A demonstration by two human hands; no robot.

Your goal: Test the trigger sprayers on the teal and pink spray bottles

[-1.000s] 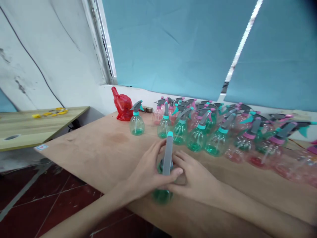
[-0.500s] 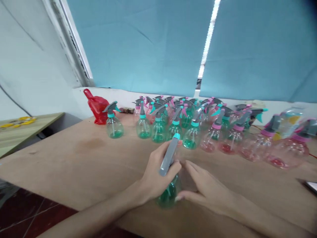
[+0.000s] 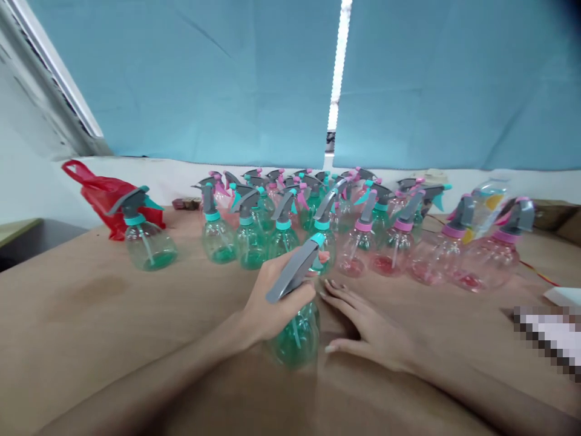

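My left hand (image 3: 279,297) is wrapped round the neck and grey spray head of a green spray bottle (image 3: 297,339), near the middle of the wooden table (image 3: 190,381). The bottle's turquoise nozzle points away from me, up and to the right. Just right of the bottle, my right hand (image 3: 370,327) lies with its fingers spread, palm down by the tabletop, holding nothing. Beyond both hands stand several green spray bottles (image 3: 220,239) and several pink spray bottles (image 3: 393,251), all with grey heads.
At the far left a red plastic bag (image 3: 106,197) sits behind a lone green bottle (image 3: 149,245). A pixelated flat object (image 3: 551,330) lies at the right edge. Cardboard boxes (image 3: 554,215) stand at the back right, and a blue curtain (image 3: 204,85) hangs behind.
The view has turned to the right. My right hand has opened flatter beside the bottle and moved slightly away from it. My left hand still grips the bottle, its head now tilted more to the right.
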